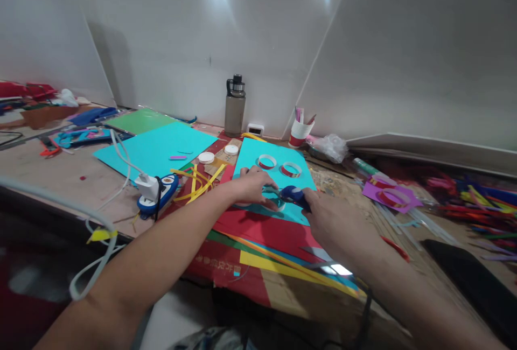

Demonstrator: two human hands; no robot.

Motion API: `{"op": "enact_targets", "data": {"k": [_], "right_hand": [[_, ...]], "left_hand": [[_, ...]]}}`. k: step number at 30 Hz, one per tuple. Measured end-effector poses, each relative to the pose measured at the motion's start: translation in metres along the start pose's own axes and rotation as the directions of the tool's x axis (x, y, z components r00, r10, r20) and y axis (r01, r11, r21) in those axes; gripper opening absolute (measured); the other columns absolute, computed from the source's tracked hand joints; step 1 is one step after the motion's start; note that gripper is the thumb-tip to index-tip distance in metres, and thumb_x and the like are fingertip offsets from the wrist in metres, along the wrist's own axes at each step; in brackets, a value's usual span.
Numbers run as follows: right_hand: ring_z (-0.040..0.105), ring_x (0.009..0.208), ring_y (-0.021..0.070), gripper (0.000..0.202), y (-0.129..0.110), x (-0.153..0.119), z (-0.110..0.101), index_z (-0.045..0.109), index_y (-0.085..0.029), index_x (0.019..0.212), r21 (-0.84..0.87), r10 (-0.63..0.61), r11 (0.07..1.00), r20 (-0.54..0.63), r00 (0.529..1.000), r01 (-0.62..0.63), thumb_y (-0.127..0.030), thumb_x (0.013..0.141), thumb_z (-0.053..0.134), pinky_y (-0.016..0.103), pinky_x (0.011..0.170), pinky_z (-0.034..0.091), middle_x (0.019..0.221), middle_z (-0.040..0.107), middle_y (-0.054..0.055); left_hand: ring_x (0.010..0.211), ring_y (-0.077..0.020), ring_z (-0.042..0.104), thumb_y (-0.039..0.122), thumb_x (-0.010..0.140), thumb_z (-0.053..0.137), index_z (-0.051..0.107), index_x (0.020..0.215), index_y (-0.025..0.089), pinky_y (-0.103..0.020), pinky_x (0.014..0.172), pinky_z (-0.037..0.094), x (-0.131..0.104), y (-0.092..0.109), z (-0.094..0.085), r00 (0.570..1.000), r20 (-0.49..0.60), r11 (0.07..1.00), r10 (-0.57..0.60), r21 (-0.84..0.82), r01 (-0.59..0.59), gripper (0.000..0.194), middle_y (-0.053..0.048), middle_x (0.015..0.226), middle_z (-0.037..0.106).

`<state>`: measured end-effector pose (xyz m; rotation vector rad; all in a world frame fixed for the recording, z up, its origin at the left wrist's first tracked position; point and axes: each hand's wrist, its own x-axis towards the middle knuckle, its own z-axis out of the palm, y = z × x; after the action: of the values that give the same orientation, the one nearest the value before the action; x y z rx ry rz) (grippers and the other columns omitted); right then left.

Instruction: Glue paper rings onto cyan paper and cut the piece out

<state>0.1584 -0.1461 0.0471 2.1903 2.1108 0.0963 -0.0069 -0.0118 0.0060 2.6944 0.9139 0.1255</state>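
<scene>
My right hand (pixel 317 204) is wrapped round a dark blue tool (pixel 294 195), whose tip points left over a cyan sheet (pixel 252 155). Close to that tip, the fingers of my left hand (pixel 256 184) are bent down at a ring (pixel 277 204) on the sheet; whether they pinch it is hard to make out. Two more paper rings, red and white, stand on the sheet beyond my hands: one on the left (pixel 267 162), one on the right (pixel 291 170). Red paper (pixel 278 237) lies under the cyan sheet's near edge.
A bottle (pixel 235 107) and a cup with pens (pixel 299 132) stand at the back. Left are a power strip (pixel 159 196) with a white plug, yellow strips (pixel 205 184) and another cyan sheet (pixel 157 151). On the right are a purple sheet (pixel 407 199) with rings and a black object (pixel 468 280).
</scene>
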Motion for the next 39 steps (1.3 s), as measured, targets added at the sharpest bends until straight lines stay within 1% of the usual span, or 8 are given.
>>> {"op": "enact_targets", "data": {"k": [4,9,14,18,26,31,34,39], "right_hand": [[0.061,0.069,0.0185,0.017,-0.002,0.003,0.002,0.054,-0.019,0.1,0.006,-0.034,0.999,-0.038,0.999,0.035,-0.015,0.09,0.041,0.029,0.053,0.018,0.083,0.066,0.007],[0.062,0.074,0.0188,0.017,-0.004,0.008,0.003,0.053,-0.018,0.099,0.045,-0.059,0.997,-0.058,0.997,0.061,-0.015,0.09,0.039,0.028,0.053,0.021,0.089,0.067,0.008],[0.064,0.072,0.0204,0.015,-0.003,0.001,0.0,0.054,-0.019,0.098,-0.01,-0.025,1.0,-0.021,0.999,0.025,-0.017,0.09,0.042,0.029,0.052,0.019,0.085,0.067,0.007],[0.064,0.072,0.021,0.014,-0.002,-0.006,-0.004,0.054,-0.02,0.099,-0.06,-0.017,0.998,-0.033,0.999,0.015,-0.017,0.09,0.043,0.03,0.052,0.017,0.084,0.068,0.007],[0.063,0.07,0.0199,0.013,-0.003,0.003,0.001,0.053,-0.019,0.098,0.028,-0.045,0.999,-0.053,0.998,0.047,-0.017,0.089,0.043,0.028,0.051,0.019,0.082,0.067,0.006],[0.063,0.069,0.0205,0.014,-0.002,-0.001,-0.001,0.053,-0.019,0.099,-0.007,-0.007,1.0,-0.015,1.0,0.007,-0.016,0.089,0.043,0.029,0.051,0.018,0.081,0.067,0.006],[0.064,0.072,0.0207,0.013,-0.002,-0.005,-0.004,0.054,-0.019,0.098,-0.032,0.0,0.999,-0.019,1.0,-0.001,-0.016,0.089,0.045,0.029,0.052,0.018,0.084,0.068,0.007],[0.062,0.069,0.0195,0.012,-0.002,-0.003,-0.003,0.053,-0.021,0.098,0.011,0.015,1.0,-0.031,0.999,-0.015,-0.019,0.09,0.044,0.029,0.051,0.017,0.081,0.067,0.005]], "left_hand": [[0.121,-0.0299,0.04,0.064,0.07,0.064,0.064,0.114,0.033,-0.04,0.093,0.029,-0.003,0.002,-0.002,1.0,-0.01,1.0,0.003,-0.011,-0.003,0.055,-0.003,0.122,0.061],[0.119,-0.0301,0.041,0.065,0.07,0.064,0.065,0.112,0.029,-0.039,0.093,0.03,-0.006,0.006,-0.006,1.0,-0.004,1.0,-0.007,0.007,0.007,0.055,-0.005,0.121,0.061],[0.122,-0.0304,0.039,0.063,0.069,0.066,0.063,0.116,0.033,-0.04,0.094,0.029,-0.003,0.004,-0.004,1.0,0.006,1.0,-0.013,-0.007,0.014,0.055,-0.003,0.125,0.06],[0.122,-0.0315,0.04,0.064,0.07,0.064,0.062,0.117,0.032,-0.042,0.092,0.03,-0.002,0.002,-0.002,1.0,-0.002,1.0,0.005,-0.004,-0.005,0.057,-0.003,0.124,0.061],[0.12,-0.0306,0.041,0.064,0.07,0.064,0.065,0.112,0.031,-0.04,0.092,0.029,-0.003,0.001,-0.001,1.0,-0.02,1.0,0.008,-0.013,-0.008,0.054,-0.003,0.122,0.061],[0.121,-0.0307,0.039,0.065,0.068,0.064,0.063,0.116,0.034,-0.04,0.092,0.029,-0.001,0.001,-0.001,1.0,0.002,1.0,-0.003,-0.012,0.003,0.057,-0.002,0.123,0.061],[0.121,-0.0309,0.039,0.066,0.069,0.063,0.062,0.118,0.033,-0.041,0.092,0.029,-0.001,0.001,-0.002,1.0,0.01,1.0,0.001,-0.008,-0.001,0.059,-0.003,0.124,0.06],[0.121,-0.0307,0.039,0.065,0.071,0.062,0.062,0.117,0.031,-0.042,0.094,0.029,-0.003,0.003,-0.004,1.0,0.002,1.0,0.006,-0.005,-0.006,0.057,-0.004,0.123,0.06]]}}
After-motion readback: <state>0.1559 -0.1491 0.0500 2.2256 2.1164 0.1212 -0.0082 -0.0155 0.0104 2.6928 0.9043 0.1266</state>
